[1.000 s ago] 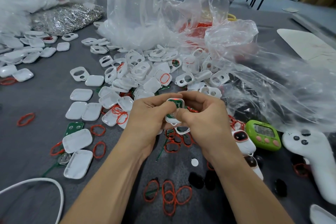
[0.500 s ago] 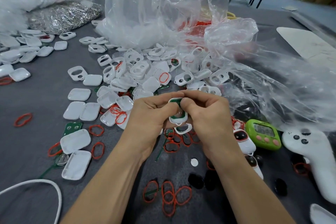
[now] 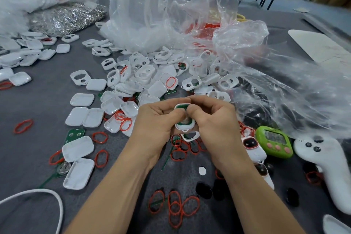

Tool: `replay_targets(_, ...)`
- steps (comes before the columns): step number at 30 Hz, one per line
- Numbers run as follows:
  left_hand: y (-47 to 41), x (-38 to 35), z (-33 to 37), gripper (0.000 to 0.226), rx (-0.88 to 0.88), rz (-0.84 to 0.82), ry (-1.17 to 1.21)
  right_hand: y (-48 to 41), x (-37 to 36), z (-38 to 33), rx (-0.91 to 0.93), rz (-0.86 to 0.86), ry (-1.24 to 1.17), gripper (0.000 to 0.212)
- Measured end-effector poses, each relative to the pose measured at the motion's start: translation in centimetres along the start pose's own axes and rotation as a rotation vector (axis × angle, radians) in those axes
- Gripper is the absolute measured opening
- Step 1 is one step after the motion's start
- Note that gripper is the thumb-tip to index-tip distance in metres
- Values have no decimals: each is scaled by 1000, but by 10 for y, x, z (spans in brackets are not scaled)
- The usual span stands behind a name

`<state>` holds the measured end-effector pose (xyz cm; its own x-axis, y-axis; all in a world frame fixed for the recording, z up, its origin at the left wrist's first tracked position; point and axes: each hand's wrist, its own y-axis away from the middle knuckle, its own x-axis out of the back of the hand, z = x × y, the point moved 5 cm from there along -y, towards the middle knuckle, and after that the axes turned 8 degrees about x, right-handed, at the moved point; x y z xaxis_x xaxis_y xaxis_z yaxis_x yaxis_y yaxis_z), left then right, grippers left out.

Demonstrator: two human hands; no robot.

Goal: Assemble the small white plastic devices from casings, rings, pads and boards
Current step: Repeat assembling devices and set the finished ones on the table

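Above the grey table, my left hand (image 3: 155, 119) and my right hand (image 3: 212, 121) together grip one small white casing (image 3: 185, 124) with a green board seated inside it. Both thumbs press down on the board from above, and the fingers curl round the casing's edges. A pile of white casings (image 3: 144, 80) lies just behind my hands. Several red rings (image 3: 174, 205) lie in front of my forearms, and more red rings (image 3: 123, 121) sit to the left. Black pads (image 3: 204, 189) lie at the lower right. A loose green board (image 3: 75, 135) rests at the left.
Crumpled clear plastic bags (image 3: 237, 53) fill the back and right. A green timer (image 3: 273, 141), a white controller (image 3: 326, 165) and finished white devices (image 3: 253, 148) lie at the right. A bag of silver metal parts (image 3: 66, 17) sits at the back left. A white cable (image 3: 47, 197) curves at the lower left.
My thumbs have moved over the green board and now press it into the casing, covering most of it. The casing has dropped slightly lower between my hands.
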<state>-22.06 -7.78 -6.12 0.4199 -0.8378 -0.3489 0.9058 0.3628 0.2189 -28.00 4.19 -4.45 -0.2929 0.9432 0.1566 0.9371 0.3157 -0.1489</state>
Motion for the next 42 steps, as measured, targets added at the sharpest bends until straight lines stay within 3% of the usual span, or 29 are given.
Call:
replay_targets(3, -3, 7, 1, 31, 14, 79, -9, -7, 19, -7, 39, 111, 99, 15)
replay_targets(6, -4, 14, 1, 33, 45, 130, 1, -23, 51, -23, 119, 226, 399, 29)
replay_targets(10, -5, 14, 1, 35, 72, 136, 14, -44, 55, -32, 82, 60, 874, 36)
replay_targets(13, -5, 15, 3, 37, 66, 134, 30, -49, 45, -31, 99, -84, 1087, 34)
replay_targets(15, -4, 15, 4, 37, 64, 139, 33, -47, 45, -33, 138, -81, 1158, 29)
replay_targets(18, -4, 17, 6, 34, 60, 166, 30, -41, 56, -40, 186, 39, 1162, 29)
replay_targets(21, -3, 19, 9, 32, 48, 196, 58, -41, 57, -45, 162, 43, 1186, 61)
replay_targets(23, -2, 21, 11, 34, 39, 216, 66, -46, 46, -49, 203, 33, 1092, 68)
replay_targets(28, -3, 27, 14, 40, 21, 300, 101, -79, -9, -42, 203, -304, 853, 36)
replay_targets(32, -3, 41, 22, 31, -14, 405, 282, -88, -58, -41, 323, -474, 689, 28)
replay_targets(36, -2, 54, 25, 24, -55, 473, 344, -93, -89, -29, 421, -608, 874, 20)
replay_targets(39, -3, 55, 24, 26, -56, 481, 340, -93, -85, -29, 458, -512, 942, 8)
replay_targets(42, -5, 53, 24, 26, -61, 462, 302, -91, -49, -29, 321, -294, 633, 6)
